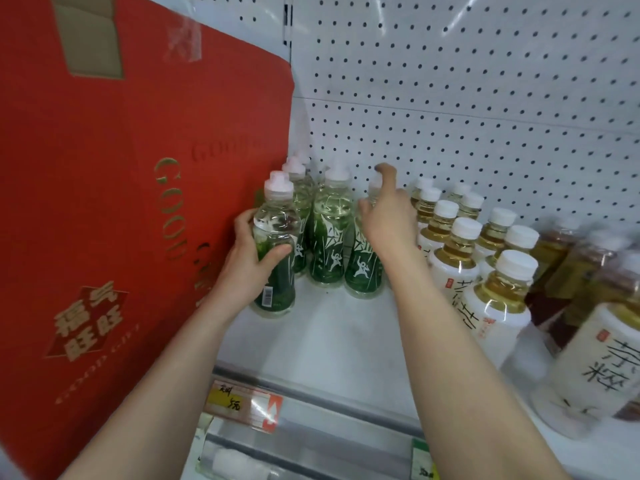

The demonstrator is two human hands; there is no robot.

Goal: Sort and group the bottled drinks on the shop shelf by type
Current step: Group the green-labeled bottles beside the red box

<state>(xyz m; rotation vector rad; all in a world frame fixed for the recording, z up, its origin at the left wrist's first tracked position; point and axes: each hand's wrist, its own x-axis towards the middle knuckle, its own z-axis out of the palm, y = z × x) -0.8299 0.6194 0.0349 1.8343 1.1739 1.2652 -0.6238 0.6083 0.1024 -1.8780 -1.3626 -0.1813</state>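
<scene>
Just beside the red carton, a green-labelled bottle is held upright on the shelf in the left hand's curled grip. Bare shelf is left before it, out to the front edge. The right hand, fingers spread, is raised against further green bottles.

Just the one view for us, worn on the head. We stand in front of the shelf and a bit above its board, looking forward and down onto it with a tilt, so the shelf's front rail slants across the bottom. We're close in: the barcode on the green bottle at the shelf's left front shows plainly. The pegboard behind the shelf fills the top right, and the red carton at its left end fills the left side.
</scene>
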